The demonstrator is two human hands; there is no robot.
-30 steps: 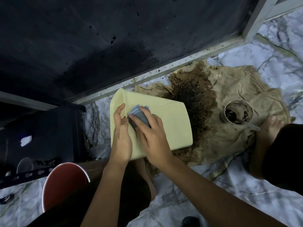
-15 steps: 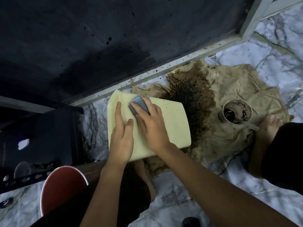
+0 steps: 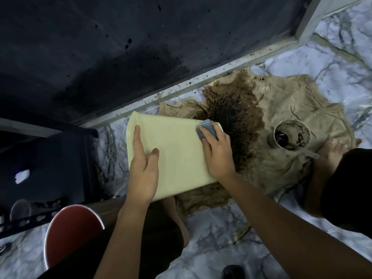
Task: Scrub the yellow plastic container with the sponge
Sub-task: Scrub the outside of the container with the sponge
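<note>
— Marble-veined floor (image 3: pixel 231 234), beside a dark wall. Where's the container?
— Yellow plastic container (image 3: pixel 177 154) lying on its side, partly over a stained beige cloth (image 3: pixel 281 109).
— Hands?
— Left hand (image 3: pixel 144 170) flat, fingers spread on the container. Right hand (image 3: pixel 218 152) pressing the blue-grey sponge (image 3: pixel 207 130) at the far edge.
— Writing anywhere?
— None readable. Dirty cup (image 3: pixel 290 135) on the cloth; red bowl (image 3: pixel 72 234) near left.

dim floor corner

a white marble floor (image 3: pixel 231 248) with grey veins runs under and toward the viewer from the hands. beyond them rises a dark, speckled wall panel (image 3: pixel 120 53) above a pale splattered sill (image 3: pixel 201 81). left of the hands stands black furniture (image 3: pixel 56 166). the light is low and bluish.
</note>
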